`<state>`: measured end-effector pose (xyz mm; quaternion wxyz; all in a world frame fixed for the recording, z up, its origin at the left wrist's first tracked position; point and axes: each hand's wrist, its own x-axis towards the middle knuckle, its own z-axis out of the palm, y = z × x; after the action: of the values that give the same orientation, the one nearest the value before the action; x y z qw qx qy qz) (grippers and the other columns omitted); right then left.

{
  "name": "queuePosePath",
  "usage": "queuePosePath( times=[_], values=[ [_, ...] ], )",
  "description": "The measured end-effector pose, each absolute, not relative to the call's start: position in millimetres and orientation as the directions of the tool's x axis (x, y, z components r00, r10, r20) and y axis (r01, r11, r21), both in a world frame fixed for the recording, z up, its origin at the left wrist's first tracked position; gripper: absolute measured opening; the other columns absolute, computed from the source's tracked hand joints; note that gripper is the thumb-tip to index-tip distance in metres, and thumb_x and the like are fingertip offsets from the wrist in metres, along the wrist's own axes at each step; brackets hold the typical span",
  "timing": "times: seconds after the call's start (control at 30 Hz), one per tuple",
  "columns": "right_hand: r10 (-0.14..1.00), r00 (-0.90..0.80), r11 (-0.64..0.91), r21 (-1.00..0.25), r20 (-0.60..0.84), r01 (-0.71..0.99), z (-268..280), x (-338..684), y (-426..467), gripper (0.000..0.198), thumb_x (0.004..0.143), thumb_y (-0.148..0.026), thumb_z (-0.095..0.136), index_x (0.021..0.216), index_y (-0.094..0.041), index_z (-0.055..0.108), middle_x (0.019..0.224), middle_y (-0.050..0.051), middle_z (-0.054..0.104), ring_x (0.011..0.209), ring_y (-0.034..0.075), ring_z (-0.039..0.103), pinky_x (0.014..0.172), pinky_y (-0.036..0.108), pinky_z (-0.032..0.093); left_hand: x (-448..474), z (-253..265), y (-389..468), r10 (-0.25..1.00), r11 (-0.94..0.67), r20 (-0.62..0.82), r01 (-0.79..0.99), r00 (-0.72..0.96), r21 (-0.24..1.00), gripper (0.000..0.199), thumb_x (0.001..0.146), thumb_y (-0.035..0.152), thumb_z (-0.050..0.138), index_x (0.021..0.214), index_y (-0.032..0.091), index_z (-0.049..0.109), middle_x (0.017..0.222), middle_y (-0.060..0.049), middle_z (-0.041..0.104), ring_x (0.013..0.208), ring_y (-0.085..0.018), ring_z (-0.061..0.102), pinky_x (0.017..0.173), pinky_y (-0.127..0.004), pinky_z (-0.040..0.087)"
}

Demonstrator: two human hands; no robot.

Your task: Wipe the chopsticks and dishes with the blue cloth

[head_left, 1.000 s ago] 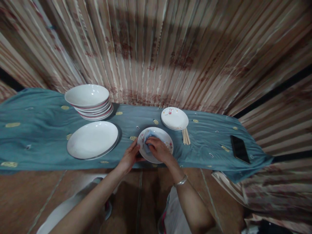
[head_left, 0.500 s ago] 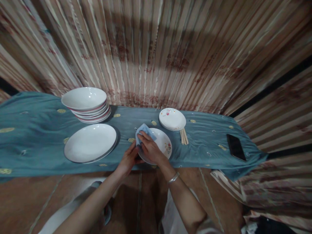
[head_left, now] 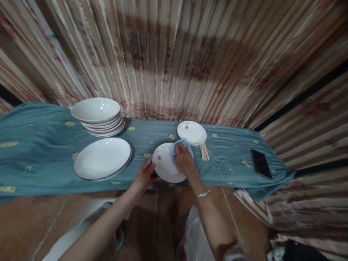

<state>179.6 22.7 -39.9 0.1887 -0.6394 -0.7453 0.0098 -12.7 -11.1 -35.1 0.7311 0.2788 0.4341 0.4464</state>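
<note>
A white plate [head_left: 164, 167] with a red flower print on its left side is near the front edge of the table. My left hand [head_left: 145, 176] grips its left rim, thumb on top and the other fingers partly hidden beneath. A light blue cloth [head_left: 187, 144] is bunched under my right hand [head_left: 185, 162], which presses it on the plate's right part with closed fingers. Just behind the cloth lies a small stack of flowered plates [head_left: 191, 133], with several wooden chopsticks [head_left: 204, 152] by its front right edge.
To the left, a stack of white bowls [head_left: 95, 110] with reddish rims stands behind large oval plates [head_left: 102, 158]. A black phone [head_left: 261, 164] lies at the right on the blue-green tablecloth [head_left: 228, 145]. A pleated curtain [head_left: 163, 65] hangs right behind the table.
My right hand has moved the cloth from the plate's left rim to its right side. The flower print now shows on the left instead of the right, so the plate has turned.
</note>
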Motion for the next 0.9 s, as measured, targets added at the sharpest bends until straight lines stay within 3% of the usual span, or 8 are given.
queuePosePath(
  times=[0.27, 0.43, 0.57, 0.73, 0.9],
  values=[
    [0.988, -0.063, 0.072, -0.058, 0.140, 0.996, -27.7, 196.5, -6.5, 0.040, 0.086, -0.005, 0.036, 0.122, -0.009, 0.053, 0.133, 0.016, 0.051, 0.113, 0.024, 0.052, 0.097, 0.038, 0.041, -9.8, -32.4, -9.6, 0.895, 0.447, -0.396, -0.417, 0.206, 0.791, 0.061, 0.076, 0.026, 0.066, 0.134, 0.025, 0.048, 0.125, -0.010, 0.060, 0.100, -0.028, 0.063, 0.061, -0.038, 0.060],
    [0.990, -0.105, 0.107, -0.027, 0.094, 0.994, -21.8, 202.9, -25.2, 0.038, 0.086, -0.006, 0.037, 0.119, -0.006, 0.055, 0.130, 0.018, 0.053, 0.119, 0.023, 0.048, 0.100, 0.036, 0.038, -8.6, -31.3, -8.9, 0.888, 0.459, -0.417, -0.402, 0.192, 0.792, 0.058, 0.080, 0.024, 0.060, 0.136, 0.025, 0.046, 0.131, -0.011, 0.056, 0.104, -0.029, 0.061, 0.059, -0.035, 0.060],
    [0.990, -0.113, 0.121, -0.102, 0.081, 0.987, -15.1, 210.0, -41.3, 0.037, 0.083, -0.004, 0.039, 0.113, -0.007, 0.060, 0.125, 0.018, 0.057, 0.117, 0.024, 0.051, 0.101, 0.038, 0.038, -7.9, -28.9, -9.6, 0.891, 0.453, -0.414, -0.389, 0.186, 0.802, 0.056, 0.082, 0.022, 0.057, 0.136, 0.026, 0.045, 0.132, -0.011, 0.055, 0.105, -0.028, 0.061, 0.059, -0.034, 0.060],
    [0.982, -0.185, 0.187, -0.288, 0.033, 0.939, -8.1, 218.7, -55.8, 0.040, 0.076, -0.002, 0.042, 0.106, -0.014, 0.066, 0.120, 0.013, 0.061, 0.113, 0.023, 0.055, 0.099, 0.038, 0.043, -7.6, -27.5, -10.5, 0.894, 0.447, -0.407, -0.407, 0.185, 0.797, 0.057, 0.080, 0.023, 0.060, 0.136, 0.026, 0.046, 0.132, -0.010, 0.056, 0.106, -0.029, 0.060, 0.059, -0.035, 0.060],
    [0.959, -0.280, 0.270, -0.410, 0.037, 0.871, -7.2, 219.4, -65.4, 0.036, 0.077, -0.006, 0.047, 0.105, -0.018, 0.067, 0.117, 0.011, 0.063, 0.111, 0.023, 0.057, 0.098, 0.041, 0.043, -8.2, -28.3, -10.9, 0.890, 0.455, -0.406, -0.416, 0.205, 0.787, 0.054, 0.081, 0.023, 0.059, 0.134, 0.027, 0.048, 0.128, -0.009, 0.059, 0.107, -0.029, 0.060, 0.059, -0.033, 0.059]
  ],
)
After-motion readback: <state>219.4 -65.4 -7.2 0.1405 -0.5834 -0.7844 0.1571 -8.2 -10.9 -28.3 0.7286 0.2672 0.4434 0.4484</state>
